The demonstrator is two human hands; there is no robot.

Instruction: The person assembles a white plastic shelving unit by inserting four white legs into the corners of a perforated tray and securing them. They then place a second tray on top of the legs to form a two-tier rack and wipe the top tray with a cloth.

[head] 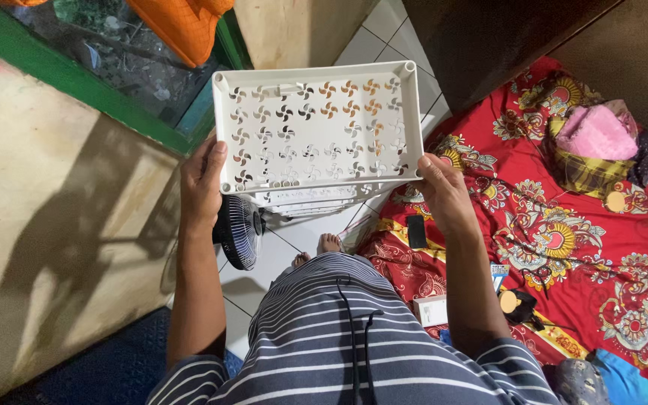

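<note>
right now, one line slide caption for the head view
Both hands, left and right, hold a white perforated plastic tray above a small fan.

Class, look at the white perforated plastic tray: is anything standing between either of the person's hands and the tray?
Nothing visible does. The left hand grips the near left corner of the white tray and the right hand grips its near right corner, fingers directly on the rim. The small fan sits lower, under the tray's near edge.

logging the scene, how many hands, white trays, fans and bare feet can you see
hands: 2, left hand and right hand
white trays: 1, tray, held by both hands
fans: 1, fan
bare feet: 2, foot and second foot
total: 6
</note>
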